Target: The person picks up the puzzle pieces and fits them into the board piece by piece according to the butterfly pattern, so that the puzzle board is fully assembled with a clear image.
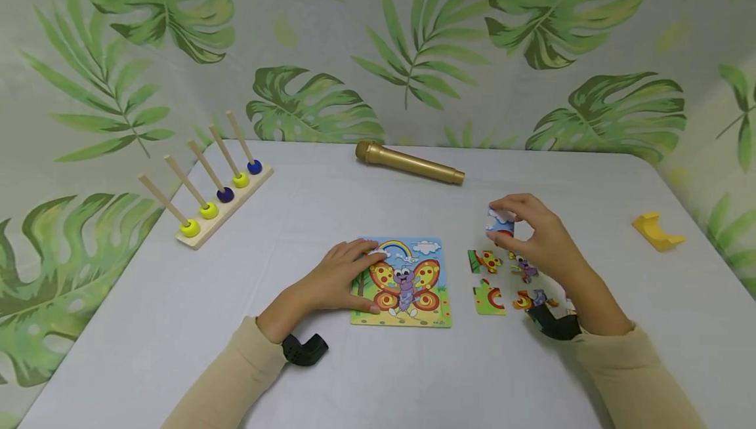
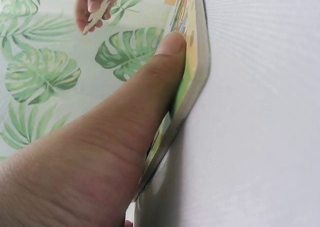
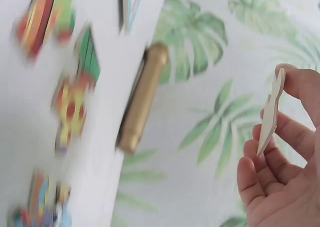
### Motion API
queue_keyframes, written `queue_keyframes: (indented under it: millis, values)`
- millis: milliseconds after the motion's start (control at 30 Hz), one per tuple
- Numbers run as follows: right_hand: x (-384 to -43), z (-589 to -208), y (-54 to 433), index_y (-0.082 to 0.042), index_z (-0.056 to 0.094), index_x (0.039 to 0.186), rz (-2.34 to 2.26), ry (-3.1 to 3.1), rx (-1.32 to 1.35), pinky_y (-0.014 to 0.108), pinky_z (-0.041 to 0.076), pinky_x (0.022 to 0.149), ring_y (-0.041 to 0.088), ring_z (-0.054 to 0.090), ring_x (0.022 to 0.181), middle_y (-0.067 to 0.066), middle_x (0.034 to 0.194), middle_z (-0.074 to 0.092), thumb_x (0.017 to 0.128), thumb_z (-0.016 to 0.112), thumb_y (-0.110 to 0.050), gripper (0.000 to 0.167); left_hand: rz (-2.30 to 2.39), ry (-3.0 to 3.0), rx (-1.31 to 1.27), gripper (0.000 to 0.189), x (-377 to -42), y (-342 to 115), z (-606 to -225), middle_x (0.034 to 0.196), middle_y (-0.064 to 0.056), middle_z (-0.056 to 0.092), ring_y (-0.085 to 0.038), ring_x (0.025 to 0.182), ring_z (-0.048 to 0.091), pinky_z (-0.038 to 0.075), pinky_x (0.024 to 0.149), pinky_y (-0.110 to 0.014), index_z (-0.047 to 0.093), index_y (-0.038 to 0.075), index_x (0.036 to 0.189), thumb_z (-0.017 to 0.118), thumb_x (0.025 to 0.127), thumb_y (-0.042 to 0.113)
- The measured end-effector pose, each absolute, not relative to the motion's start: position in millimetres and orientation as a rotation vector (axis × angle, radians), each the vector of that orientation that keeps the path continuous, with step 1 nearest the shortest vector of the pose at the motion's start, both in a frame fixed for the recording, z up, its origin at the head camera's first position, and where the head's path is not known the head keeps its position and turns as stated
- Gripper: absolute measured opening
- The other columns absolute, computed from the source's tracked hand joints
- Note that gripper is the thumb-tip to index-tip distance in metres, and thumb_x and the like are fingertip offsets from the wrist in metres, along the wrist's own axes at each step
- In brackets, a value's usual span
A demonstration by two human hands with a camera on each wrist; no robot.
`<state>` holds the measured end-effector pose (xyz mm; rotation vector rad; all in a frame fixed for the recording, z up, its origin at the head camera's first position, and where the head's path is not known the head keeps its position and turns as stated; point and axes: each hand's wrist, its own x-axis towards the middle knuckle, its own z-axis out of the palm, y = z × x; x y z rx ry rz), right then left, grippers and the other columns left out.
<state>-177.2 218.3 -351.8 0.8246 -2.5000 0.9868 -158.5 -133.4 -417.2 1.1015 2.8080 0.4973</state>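
Observation:
A square butterfly puzzle board (image 1: 437, 317) lies flat on the white table, its picture facing up. My left hand (image 1: 339, 278) rests on the board's left side, fingers spread over the picture and thumb near the lower edge. In the left wrist view the thumb (image 2: 167, 54) touches the board's face beside its edge. My right hand (image 1: 543, 239) holds up a puzzle piece (image 1: 501, 220) with blue sky and white cloud, pinched between thumb and fingers. The right wrist view gives that piece's pale back (image 3: 270, 114). Below this hand lie several loose pieces (image 1: 489, 299), some partly hidden.
A gold toy microphone (image 1: 410, 162) lies toward the back. At left stands a wooden peg rack (image 1: 236, 203) with yellow and dark blue beads. A yellow curved block (image 1: 657, 232) sits at the right. Leaf-printed cloth (image 1: 413, 42) hangs behind the table.

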Motion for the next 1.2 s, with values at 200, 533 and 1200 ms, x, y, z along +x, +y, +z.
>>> queue_keyframes:
  millis: [200,533,1200]
  values:
    - [-166.2,-362.2,178.5,-0.006,0.059,0.114,1.100,-2.545,0.964,0.030,0.045,0.079,0.015,0.051,0.094,0.002,0.112,0.052,0.074,0.074,-0.010,0.042,0.495,2.810,1.101,0.090,-158.8,-133.1,-417.4,0.144,-0.002,0.023,-0.022,0.133,0.013,0.009,0.106,-0.041,0.034,0.022,0.139,0.055,0.067,0.072]
    - [-171.2,-390.8,138.4,-0.003,0.058,0.115,1.168,-2.775,0.930,0.042,0.042,0.087,0.022,0.050,0.103,0.005,0.112,0.054,0.076,0.073,-0.022,0.045,0.487,2.814,1.118,0.090,-159.9,-133.4,-419.0,0.144,-0.002,0.024,-0.022,0.132,0.015,0.010,0.105,-0.041,0.034,0.023,0.139,0.054,0.067,0.073]
    - [-186.8,-413.4,126.7,-0.010,0.062,0.110,1.100,-2.875,0.841,0.043,0.037,0.089,0.024,0.044,0.105,0.005,0.110,0.051,0.078,0.070,-0.027,0.037,0.494,2.852,1.196,0.075,-163.3,-113.1,-419.0,0.133,-0.007,0.039,-0.021,0.126,0.030,0.013,0.106,-0.040,0.041,0.014,0.134,0.048,0.079,0.064]
